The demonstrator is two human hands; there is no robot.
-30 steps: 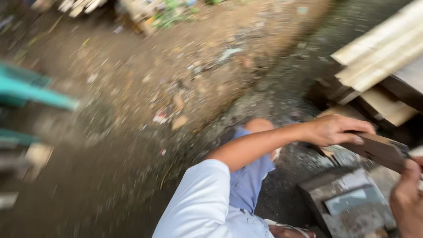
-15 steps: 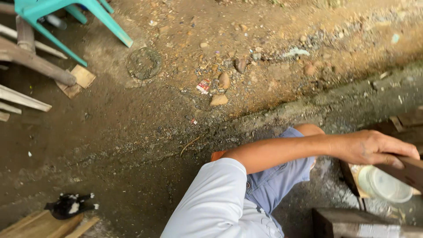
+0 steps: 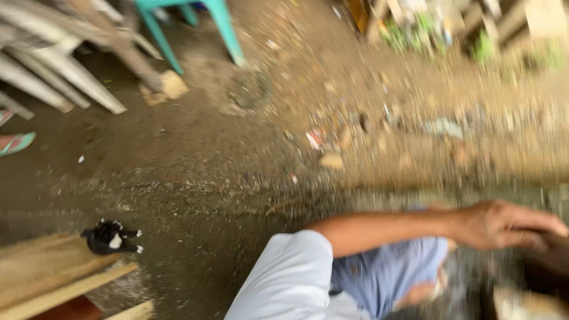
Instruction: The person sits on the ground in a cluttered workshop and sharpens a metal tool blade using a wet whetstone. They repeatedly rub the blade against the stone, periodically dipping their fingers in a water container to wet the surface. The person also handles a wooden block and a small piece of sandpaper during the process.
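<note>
My left hand [image 3: 504, 225] reaches out to the right at the end of a bare forearm and white sleeve [image 3: 290, 278]. Its fingers lie curled over a dark brown piece [image 3: 548, 255] at the right edge, which is blurred and hard to identify. Below the arm are my blue shorts [image 3: 385, 272] and a bent knee. My right hand is out of the picture.
Dirt ground with stones and litter [image 3: 332, 160] fills the middle. Teal chair legs [image 3: 222, 26] and leaning grey planks [image 3: 65, 77] stand at top left. Wooden boards [image 3: 53, 272] lie at bottom left, a small black-and-white object [image 3: 111, 236] on their edge. A sandal [image 3: 15, 142] lies far left.
The view has swung and blurred, so the grey block, the white container and my right hand have left the frame. My left hand stays on the dark piece.
</note>
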